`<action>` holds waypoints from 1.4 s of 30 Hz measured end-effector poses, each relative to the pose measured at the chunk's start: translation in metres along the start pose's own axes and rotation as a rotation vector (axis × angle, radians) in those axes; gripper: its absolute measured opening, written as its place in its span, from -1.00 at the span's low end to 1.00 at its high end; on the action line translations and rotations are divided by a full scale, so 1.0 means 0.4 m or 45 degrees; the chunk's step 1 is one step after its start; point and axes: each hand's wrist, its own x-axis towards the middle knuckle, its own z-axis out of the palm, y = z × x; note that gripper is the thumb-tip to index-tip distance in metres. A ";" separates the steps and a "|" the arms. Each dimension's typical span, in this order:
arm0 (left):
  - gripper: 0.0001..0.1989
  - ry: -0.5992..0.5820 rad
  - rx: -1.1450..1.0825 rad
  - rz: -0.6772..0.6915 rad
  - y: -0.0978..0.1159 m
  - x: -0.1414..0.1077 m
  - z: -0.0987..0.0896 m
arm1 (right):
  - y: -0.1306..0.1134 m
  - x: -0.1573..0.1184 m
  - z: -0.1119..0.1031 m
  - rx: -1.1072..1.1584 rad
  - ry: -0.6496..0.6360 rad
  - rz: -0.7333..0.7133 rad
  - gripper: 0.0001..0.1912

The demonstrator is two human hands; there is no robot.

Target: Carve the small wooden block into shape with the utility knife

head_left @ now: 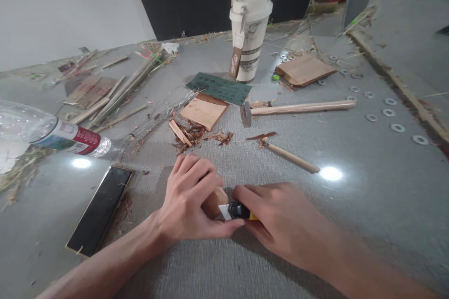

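Near the bottom middle of the head view, my left hand [191, 203] is wrapped round a small rounded piece of wood [214, 202], most of it hidden by the fingers. My right hand [277, 212] grips a utility knife [239, 210] with a black and yellow body. Its short bare blade lies against or just in front of the wood, pointing left. My left thumb reaches along under the knife's front end. Just beyond the hands are wood shavings [224, 138] and a thin wooden stick [291, 157].
Beyond the hands lie a hammer [301, 108], green sandpaper [219, 88], a wooden block [204, 111] and another wood piece [306, 70]. A lidded cup [251, 32] stands behind. To the left are a plastic bottle [66, 136] and a black phone-like slab [100, 210]; several washers [397, 128] lie right.
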 end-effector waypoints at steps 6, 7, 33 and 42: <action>-0.51 0.004 -0.007 -0.002 0.001 -0.001 -0.001 | 0.000 -0.003 -0.001 0.023 -0.015 0.005 -0.83; -0.51 0.003 -0.010 -0.002 0.001 -0.001 -0.001 | 0.000 -0.003 -0.002 0.024 -0.013 0.001 -0.82; -0.77 0.187 -0.071 0.048 0.014 -0.001 -0.017 | -0.019 -0.024 -0.019 -0.145 0.492 -0.050 -0.81; -0.65 0.202 -0.081 0.050 -0.010 0.000 -0.010 | -0.017 -0.015 -0.012 -0.087 0.461 -0.063 -0.82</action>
